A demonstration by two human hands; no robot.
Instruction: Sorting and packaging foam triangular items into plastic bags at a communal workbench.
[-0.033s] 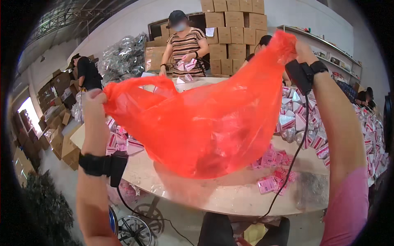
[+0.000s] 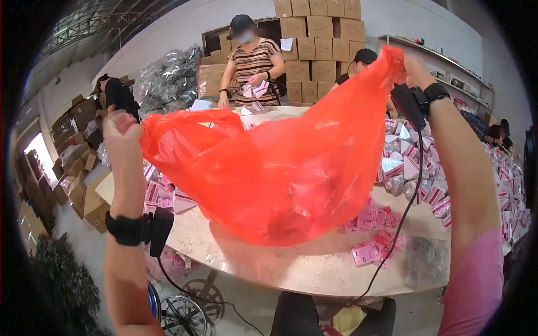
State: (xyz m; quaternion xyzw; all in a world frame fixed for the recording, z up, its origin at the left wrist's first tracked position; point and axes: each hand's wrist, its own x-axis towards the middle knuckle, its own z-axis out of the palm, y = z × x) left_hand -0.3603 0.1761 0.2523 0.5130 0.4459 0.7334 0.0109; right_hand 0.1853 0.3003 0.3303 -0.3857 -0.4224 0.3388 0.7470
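Observation:
A translucent red plastic bag (image 2: 286, 179) is stretched in the air over the table, sagging in the middle. Dark and pinkish shapes show faintly through its lower part; I cannot tell what they are. My left hand (image 2: 123, 133), slightly blurred, is closed at the bag's left edge, beside a looped handle opening. At the upper right, my right hand (image 2: 414, 73) grips the bag's gathered top corner. Beneath the bag's right side lie pink printed cards (image 2: 370, 252) on the tabletop.
The pale curved table (image 2: 246, 266) carries pink-and-white packets (image 2: 400, 162) heaped at right, more at left. Across it stands a person in a striped shirt (image 2: 252, 61) holding packets. Black cables (image 2: 400, 224) hang from both wrist straps. A clear plastic sheet (image 2: 427, 260) lies near the edge.
My left hand has shifted slightly left and up, and the bag's left edge with it. The bag's right corner sits a little lower. A person behind the bag at right shows more of the head.

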